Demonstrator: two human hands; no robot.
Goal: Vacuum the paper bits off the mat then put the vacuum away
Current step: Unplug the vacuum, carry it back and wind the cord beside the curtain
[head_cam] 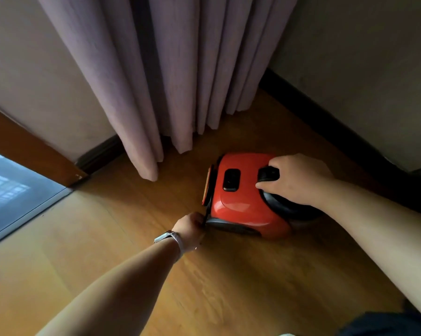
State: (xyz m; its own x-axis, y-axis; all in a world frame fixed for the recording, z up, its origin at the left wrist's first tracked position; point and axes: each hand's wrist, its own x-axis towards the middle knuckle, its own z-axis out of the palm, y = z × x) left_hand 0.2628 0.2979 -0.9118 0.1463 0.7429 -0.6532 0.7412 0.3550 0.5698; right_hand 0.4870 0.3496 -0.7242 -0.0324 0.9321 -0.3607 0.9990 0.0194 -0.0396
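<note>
**Red vacuum in the corner, both hands on it**

We see the red canister vacuum (238, 207) sitting on the wooden floor (131, 238) in the corner of the room. It is just in front of the mauve curtain (156, 81), whose hem hangs down to the boards, and near the dark skirting board (325, 117) along the right-hand wall.

Our right hand (299, 180) lies over the top rear of the vacuum. Its fingers are curled round the black carry handle (268, 174), with the thumb on the near side, so it is gripping the handle. Just ahead of the handle is a black rectangular button (231, 179) set into the red shell, and below the hand the black wheel (284, 207) bulges from the side.

Our left hand (190, 227) is at the vacuum's near front corner, its back towards us and its fingers curled in. A thin black strip (206, 215) runs down the vacuum's front edge into those fingers. The fingertips are hidden, so we cannot tell whether they actually clasp it. A watch (164, 236) sits on that wrist.

To the left, a wooden door frame (22, 146) borders a grey floor (15, 195) beyond the threshold.
</note>
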